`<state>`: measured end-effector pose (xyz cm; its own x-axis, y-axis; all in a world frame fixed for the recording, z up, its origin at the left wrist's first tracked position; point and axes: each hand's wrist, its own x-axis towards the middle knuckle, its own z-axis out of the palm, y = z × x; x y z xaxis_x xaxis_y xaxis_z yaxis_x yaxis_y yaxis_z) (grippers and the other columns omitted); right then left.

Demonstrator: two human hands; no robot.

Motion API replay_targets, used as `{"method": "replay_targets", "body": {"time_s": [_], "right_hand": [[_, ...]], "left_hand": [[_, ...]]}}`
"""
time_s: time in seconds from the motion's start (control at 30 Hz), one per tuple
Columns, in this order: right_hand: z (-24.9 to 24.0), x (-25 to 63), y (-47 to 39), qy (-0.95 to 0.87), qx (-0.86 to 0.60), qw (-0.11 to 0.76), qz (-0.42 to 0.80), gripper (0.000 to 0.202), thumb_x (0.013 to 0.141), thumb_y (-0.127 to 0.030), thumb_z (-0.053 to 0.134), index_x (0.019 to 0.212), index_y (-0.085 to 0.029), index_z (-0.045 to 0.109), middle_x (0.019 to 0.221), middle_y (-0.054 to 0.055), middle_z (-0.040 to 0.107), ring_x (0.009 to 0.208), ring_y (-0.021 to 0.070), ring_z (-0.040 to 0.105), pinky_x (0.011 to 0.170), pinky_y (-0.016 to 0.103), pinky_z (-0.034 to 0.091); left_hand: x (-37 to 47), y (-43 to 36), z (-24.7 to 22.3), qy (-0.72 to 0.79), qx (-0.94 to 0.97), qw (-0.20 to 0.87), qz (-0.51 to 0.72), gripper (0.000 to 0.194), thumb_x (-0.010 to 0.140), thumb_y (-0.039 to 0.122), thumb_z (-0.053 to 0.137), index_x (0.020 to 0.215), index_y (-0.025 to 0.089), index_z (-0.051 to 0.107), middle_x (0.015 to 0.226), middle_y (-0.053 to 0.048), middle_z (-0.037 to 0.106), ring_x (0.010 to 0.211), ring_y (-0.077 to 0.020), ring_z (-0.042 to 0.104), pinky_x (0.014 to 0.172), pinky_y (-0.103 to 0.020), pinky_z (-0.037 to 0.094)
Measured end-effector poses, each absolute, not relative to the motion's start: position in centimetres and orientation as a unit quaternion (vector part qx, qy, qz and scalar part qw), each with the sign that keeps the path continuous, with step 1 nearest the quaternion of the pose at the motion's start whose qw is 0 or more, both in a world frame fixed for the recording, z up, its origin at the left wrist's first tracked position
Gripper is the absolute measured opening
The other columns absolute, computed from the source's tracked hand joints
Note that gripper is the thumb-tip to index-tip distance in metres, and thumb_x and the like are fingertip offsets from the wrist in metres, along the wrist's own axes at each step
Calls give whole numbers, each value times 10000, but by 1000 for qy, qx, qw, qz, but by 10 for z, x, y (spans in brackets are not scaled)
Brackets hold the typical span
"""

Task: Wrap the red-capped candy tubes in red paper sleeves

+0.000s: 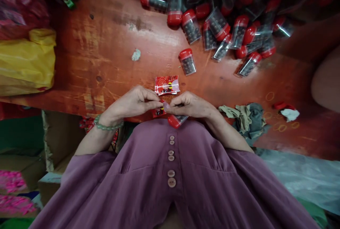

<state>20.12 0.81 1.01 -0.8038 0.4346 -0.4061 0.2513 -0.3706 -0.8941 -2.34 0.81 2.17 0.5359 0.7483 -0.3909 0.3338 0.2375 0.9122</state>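
Wooden table [106, 62], one, red-brown and scuffed, is filling most of the view and carrying everything listed below. Purple shirt [170, 186], one, with four buttons showing down its front, is filling the bottom of the view. Yellow plastic bag [29, 62], one, is lying at the table's left edge; what it holds cannot be told. Heap of jars [225, 20], clear plastic with red caps, roughly fifteen to twenty and too overlapped for an exact count, is lying at the top right, each one holding small dark beads. Crumpled cloth [244, 115], one bundle in grey and olive, is lying just right of the right forearm. Left hand [135, 101] and right hand [190, 105], two, are meeting fingertip to fingertip at the near edge of the table, both pinching together on a small red packet [158, 111]. The right hand is also closing round one red-capped jar [176, 120], held low against the shirt, its cap pointing left. Red printed packet [167, 85], one, is lying flat on the table just beyond the fingers. Single jar [187, 61], one, is lying apart from the heap, beads inside. Green bead bracelet [107, 124], one, is sitting on the left wrist. White scrap [136, 55], one, is lying alone on the bare wood.
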Motion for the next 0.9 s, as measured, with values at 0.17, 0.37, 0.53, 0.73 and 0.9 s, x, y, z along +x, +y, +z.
{"method": "replay_targets", "body": {"time_s": [0.17, 0.37, 0.53, 0.73, 0.9], "right_hand": [[6, 205, 9, -519, -327, 68, 787, 414, 877, -492, 639, 691, -124, 668, 571, -64, 421, 548, 50, 334, 514, 211, 255], [7, 217, 11, -431, -351, 159, 816, 353, 828, -492, 698, 822, -139, 686, 662, -38, 575, 574, 54, 465, 538, 193, 351], [26, 229, 9, -393, -374, 207, 814, 307, 786, -408, 773, 946, -160, 690, 805, 11, 681, 708, 100, 611, 635, 216, 487], [38, 226, 10, -445, -400, 244, 763, 229, 777, -309, 789, 951, -174, 729, 802, -8, 669, 679, 84, 599, 632, 205, 484], [35, 223, 19, -483, -326, 161, 797, 248, 791, -269, 770, 1006, -162, 712, 853, -1, 703, 729, 102, 637, 670, 223, 504]], "left_hand": [[-20, 3, 16, 453, 552, 681, 161, 211, 775, 396, 761, 739, 189, 773, 707, -27, 751, 619, -132, 676, 603, -229, 532], [-16, -9, 11, 515, 468, 678, 238, 272, 666, 431, 849, 717, 175, 771, 742, -62, 774, 653, -162, 715, 625, -251, 579], [-14, -12, 13, 523, 455, 669, 269, 300, 617, 440, 877, 698, 175, 763, 752, -61, 778, 694, -177, 732, 684, -276, 607], [-10, -9, 14, 490, 458, 689, 273, 320, 589, 450, 888, 692, 176, 760, 726, -42, 765, 645, -151, 706, 648, -247, 592], [-10, -6, 15, 481, 478, 697, 232, 323, 592, 451, 883, 672, 169, 749, 679, -29, 740, 593, -134, 666, 597, -235, 560]]}}
